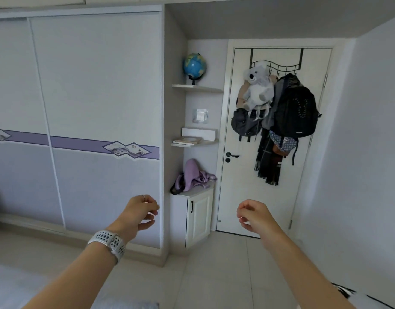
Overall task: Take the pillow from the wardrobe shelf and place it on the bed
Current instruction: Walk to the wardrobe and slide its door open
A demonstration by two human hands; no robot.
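Both hands reach out low in the frame, holding nothing. The left hand (140,214) and right hand (252,214) have loosely curled fingers. The wardrobe (85,103) fills the left, doors closed. No pillow shows.

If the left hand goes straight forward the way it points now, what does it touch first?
Most likely the right edge of the closed sliding wardrobe door. The left hand is empty, fingers loosely curled, and reaches toward that edge, with nothing visible between. Depth is unclear from one view, so it might instead meet the wardrobe's side panel.
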